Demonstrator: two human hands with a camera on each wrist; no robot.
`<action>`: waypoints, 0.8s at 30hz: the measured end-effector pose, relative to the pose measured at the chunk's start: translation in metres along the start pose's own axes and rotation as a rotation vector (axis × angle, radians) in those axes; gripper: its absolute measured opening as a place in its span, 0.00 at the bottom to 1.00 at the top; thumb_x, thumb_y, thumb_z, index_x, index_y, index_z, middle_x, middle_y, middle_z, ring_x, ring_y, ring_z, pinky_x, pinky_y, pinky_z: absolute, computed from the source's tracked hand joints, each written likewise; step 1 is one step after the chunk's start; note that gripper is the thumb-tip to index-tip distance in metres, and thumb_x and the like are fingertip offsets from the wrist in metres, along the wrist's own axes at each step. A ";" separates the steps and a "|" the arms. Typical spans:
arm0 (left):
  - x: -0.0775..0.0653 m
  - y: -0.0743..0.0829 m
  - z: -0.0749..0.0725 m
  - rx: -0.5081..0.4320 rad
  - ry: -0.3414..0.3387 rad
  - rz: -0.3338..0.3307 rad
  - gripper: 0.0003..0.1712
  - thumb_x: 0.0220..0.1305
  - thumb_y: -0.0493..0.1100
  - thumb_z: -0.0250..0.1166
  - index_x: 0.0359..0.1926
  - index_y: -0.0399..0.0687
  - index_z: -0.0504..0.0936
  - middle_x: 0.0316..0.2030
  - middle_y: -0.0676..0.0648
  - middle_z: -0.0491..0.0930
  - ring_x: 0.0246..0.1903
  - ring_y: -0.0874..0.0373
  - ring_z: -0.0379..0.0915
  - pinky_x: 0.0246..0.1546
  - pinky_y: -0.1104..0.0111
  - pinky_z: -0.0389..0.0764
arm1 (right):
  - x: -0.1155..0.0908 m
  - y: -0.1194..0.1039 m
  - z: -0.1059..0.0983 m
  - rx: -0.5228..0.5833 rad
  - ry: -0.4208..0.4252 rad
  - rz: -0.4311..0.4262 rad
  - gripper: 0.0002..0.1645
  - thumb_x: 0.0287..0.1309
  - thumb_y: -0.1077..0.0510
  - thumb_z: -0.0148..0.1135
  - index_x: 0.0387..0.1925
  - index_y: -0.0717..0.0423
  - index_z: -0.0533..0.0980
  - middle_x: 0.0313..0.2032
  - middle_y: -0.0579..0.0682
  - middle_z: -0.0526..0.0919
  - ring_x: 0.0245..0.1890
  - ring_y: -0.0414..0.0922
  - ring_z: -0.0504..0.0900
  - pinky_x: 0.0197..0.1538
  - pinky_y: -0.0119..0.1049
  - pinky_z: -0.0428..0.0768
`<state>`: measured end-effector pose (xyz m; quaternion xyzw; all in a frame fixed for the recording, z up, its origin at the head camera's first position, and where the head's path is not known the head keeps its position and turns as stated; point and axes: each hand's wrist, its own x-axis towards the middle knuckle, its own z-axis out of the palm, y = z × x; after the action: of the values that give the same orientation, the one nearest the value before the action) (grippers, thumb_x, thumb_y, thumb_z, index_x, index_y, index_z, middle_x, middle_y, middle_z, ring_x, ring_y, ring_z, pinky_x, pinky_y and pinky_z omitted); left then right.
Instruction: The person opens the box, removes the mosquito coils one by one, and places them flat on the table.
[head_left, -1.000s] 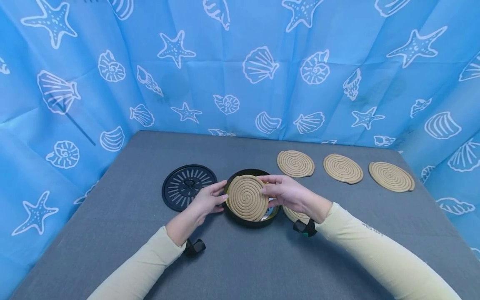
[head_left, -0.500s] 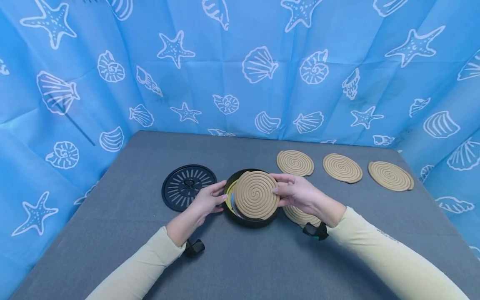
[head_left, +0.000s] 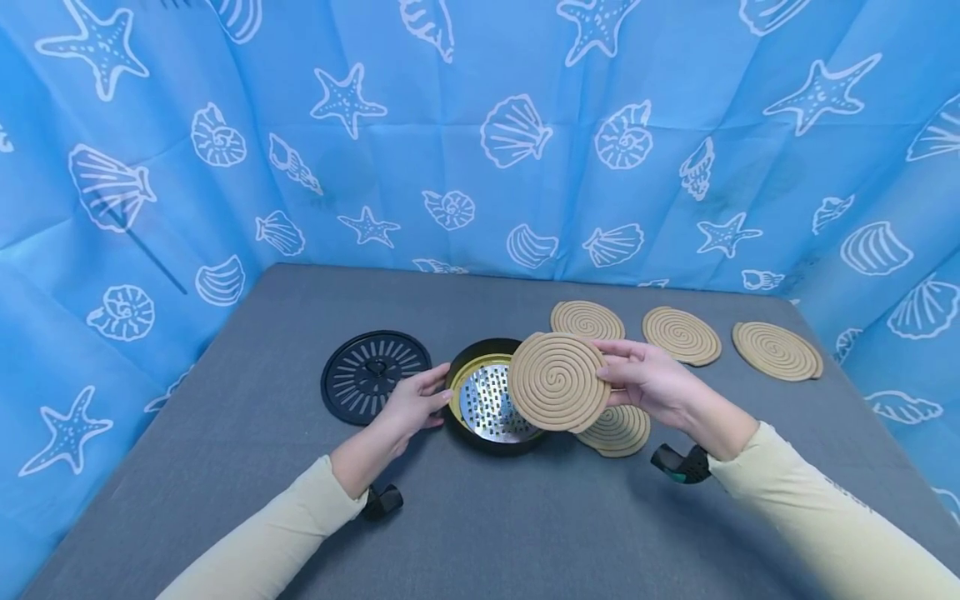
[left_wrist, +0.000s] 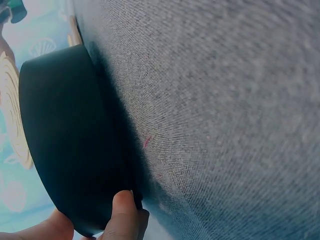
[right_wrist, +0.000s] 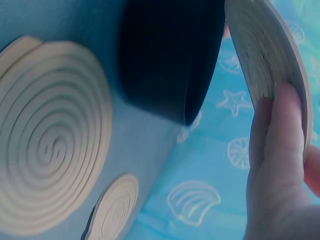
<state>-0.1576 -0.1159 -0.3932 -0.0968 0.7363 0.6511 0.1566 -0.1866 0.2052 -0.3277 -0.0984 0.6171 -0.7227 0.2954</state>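
Note:
My right hand [head_left: 652, 387] pinches the right edge of a round tan mosquito coil [head_left: 558, 382]. The coil is tilted above the right side of a black round coil holder [head_left: 491, 445], apart from it in the right wrist view. Inside the holder show a yellow rim and a silvery perforated metal plate [head_left: 491, 404]. With thumb and fingers, my left hand [head_left: 405, 408] holds the holder's left side; the left wrist view shows the fingers at the lower end of its dark wall [left_wrist: 70, 130]. Beneath the raised coil, another mosquito coil [head_left: 618, 432] lies partly hidden on the table.
A black slotted lid [head_left: 375, 377] with a small knob lies left of the holder. Along the back right of the grey table [head_left: 480, 533] lie three more coils, including the far right coil [head_left: 777, 351]. A blue shell-patterned curtain [head_left: 517, 133] rises behind.
My right hand has carried the mosquito coil from over the holder to the right and slightly up, uncovering the perforated plate. The left hand has stayed at the holder.

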 end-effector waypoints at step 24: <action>-0.003 0.002 -0.001 0.009 -0.002 0.006 0.29 0.71 0.34 0.55 0.71 0.45 0.63 0.69 0.40 0.63 0.61 0.44 0.69 0.51 0.57 0.80 | -0.054 -0.014 -0.072 0.165 -0.008 -0.088 0.29 0.69 0.75 0.39 0.51 0.48 0.81 0.46 0.54 0.85 0.42 0.47 0.86 0.42 0.40 0.85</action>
<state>-0.1555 -0.1171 -0.3901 -0.0932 0.7394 0.6483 0.1556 -0.1837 0.2954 -0.3184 -0.1035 0.5495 -0.7828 0.2730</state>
